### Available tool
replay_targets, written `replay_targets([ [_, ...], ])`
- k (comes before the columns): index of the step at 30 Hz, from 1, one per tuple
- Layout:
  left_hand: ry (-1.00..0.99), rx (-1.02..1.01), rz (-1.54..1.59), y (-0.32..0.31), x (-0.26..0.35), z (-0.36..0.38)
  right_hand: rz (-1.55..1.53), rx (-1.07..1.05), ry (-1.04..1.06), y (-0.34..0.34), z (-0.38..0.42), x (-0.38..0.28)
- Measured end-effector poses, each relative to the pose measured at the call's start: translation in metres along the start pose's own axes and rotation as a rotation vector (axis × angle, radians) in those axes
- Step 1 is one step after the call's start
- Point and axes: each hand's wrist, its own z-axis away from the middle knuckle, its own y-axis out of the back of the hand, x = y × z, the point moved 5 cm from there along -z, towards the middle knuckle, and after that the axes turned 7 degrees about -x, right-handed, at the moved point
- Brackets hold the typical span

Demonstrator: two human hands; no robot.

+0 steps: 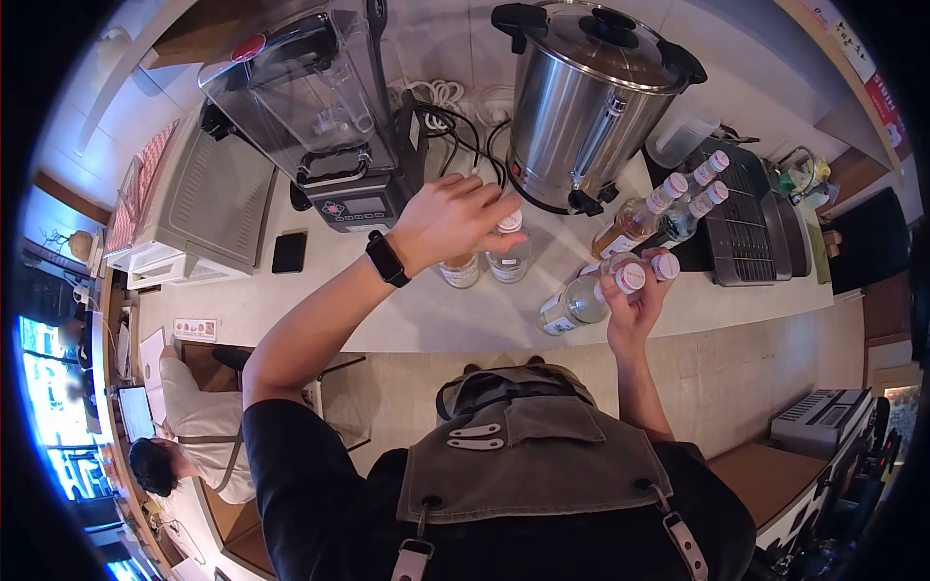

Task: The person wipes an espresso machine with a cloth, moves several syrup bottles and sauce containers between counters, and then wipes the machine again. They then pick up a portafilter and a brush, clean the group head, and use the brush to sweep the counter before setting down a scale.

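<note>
Pale counter [387,315] holds the blender [329,126]; before it my left hand [460,225] reaches palm down, fingers curled around the tops of two upright bottles [509,265], while my right hand [637,315] grips a slanting pair [584,300] by their necks, caps rightward

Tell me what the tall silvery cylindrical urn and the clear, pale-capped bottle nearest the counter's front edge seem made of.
The urn looks like stainless steel with a satin shine, shown by soft vertical streaks of light; its black handles are probably plastic. The bottle looks like smooth, glossy glass, see-through with highlights, though clear plastic is possible.
</note>
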Motion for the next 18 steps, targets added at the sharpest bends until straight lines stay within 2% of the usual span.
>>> replay_targets([
  [3,0.001,0.021,-0.021,0.005,-0.002,0.003,0.008,-0.002,0.004,-0.003,-0.001,0.002],
  [9,0.026,-0.066,-0.035,0.004,0.005,-0.004,-0.058,0.021,-0.014,-0.011,-0.009,0.002],
  [12,0.051,-0.181,-0.068,0.001,0.009,-0.013,-0.050,0.010,0.001,-0.010,-0.012,0.003],
  [18,0.115,-0.220,-0.186,-0.001,0.010,-0.029,-0.039,0.011,-0.004,-0.009,-0.015,0.007],
])
